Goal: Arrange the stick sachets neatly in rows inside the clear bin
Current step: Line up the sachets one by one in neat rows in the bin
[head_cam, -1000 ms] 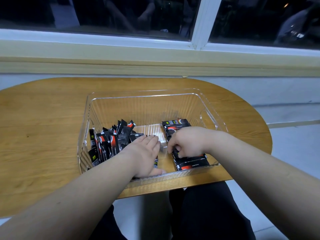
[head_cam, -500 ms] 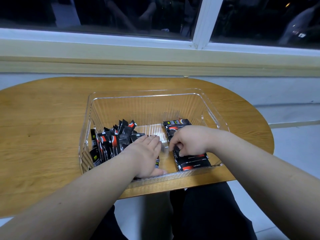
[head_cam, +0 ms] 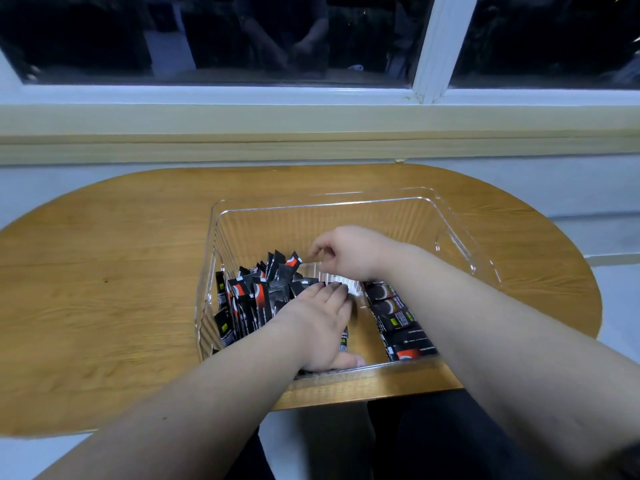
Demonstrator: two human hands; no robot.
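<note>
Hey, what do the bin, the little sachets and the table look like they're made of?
Bin: likely hard clear plastic, glossy; the table shows through its ribbed walls. Sachets: probably thin printed film or foil, black with red marks, slightly shiny. Table: wood or wood-look laminate, satin, with visible grain; I cannot tell which.

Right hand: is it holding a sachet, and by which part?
Cannot tell: the right hand curls its fingers over the jumbled sachets, but blur hides any grip.
</note>
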